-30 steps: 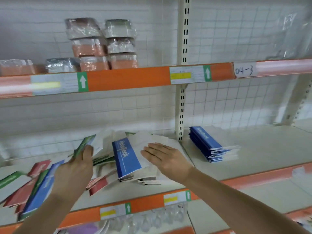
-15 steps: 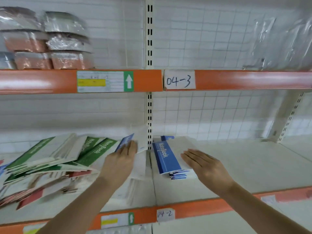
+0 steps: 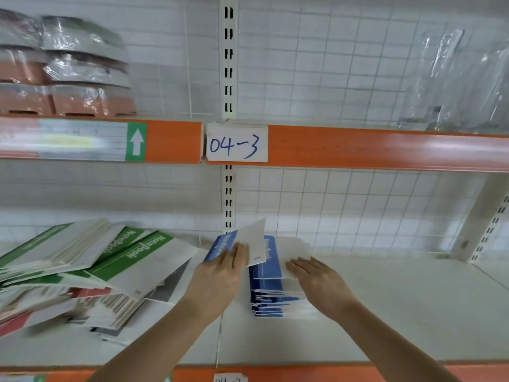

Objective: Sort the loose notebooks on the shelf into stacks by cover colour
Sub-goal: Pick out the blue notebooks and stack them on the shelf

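Left hand [image 3: 220, 274] gripping tilted blue-and-white notebook [image 3: 242, 245] beside stacked blue notebooks [image 3: 271, 285] under flat right hand [image 3: 319, 282]; green notebooks [image 3: 110, 257] heaped left.

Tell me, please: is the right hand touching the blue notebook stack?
Touching. The head view shows the right hand lying flat on top of the blue notebook stack, straight fingers on its white top cover.

Loose notebooks [image 3: 82, 268] left on shelf [image 3: 399, 312]; stack [image 3: 271, 288] right of them, held notebook [image 3: 242, 244] between.
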Available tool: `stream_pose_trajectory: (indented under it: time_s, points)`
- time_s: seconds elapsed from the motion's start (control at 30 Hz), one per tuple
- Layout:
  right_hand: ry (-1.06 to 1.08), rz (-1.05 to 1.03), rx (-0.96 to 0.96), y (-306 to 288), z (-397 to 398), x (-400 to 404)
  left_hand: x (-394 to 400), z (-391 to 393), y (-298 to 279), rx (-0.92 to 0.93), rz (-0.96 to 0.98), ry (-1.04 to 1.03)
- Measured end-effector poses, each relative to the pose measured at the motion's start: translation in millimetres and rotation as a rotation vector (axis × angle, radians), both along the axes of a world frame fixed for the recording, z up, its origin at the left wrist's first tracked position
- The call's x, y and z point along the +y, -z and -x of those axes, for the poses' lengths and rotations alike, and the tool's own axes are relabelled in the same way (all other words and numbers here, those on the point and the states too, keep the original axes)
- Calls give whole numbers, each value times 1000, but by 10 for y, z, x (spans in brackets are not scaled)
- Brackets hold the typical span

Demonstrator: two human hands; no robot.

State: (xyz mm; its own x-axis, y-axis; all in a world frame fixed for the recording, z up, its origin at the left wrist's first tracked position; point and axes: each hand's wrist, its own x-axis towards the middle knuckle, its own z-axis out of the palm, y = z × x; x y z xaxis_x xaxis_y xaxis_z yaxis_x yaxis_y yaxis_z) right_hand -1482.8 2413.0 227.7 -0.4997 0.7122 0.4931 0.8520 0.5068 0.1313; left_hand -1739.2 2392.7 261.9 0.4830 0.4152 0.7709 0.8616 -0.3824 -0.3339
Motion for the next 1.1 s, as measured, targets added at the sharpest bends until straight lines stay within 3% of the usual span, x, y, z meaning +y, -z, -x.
stream_pose_trajectory:
  time_s: [0.2, 0.27, 0.43, 0.53, 0.67, 1.1]
  points:
    - [77, 391, 11, 53, 5, -25, 77, -199, 52, 61, 81, 15]
    - [72, 417, 33, 49, -50, -37, 101, -342, 46, 91, 132, 7]
    - [179, 286, 118, 52, -368, -192, 146, -756, 75, 264, 216, -42]
    - [226, 214, 118, 59, -525, -261, 179, -1003, 142, 421, 415, -80]
    - [247, 142, 119, 75, -683, -331, 209, -1263, 197, 428, 659, -159]
    - [226, 22, 101, 34, -572, -308, 184, -1069, 240, 332, 570, -47]
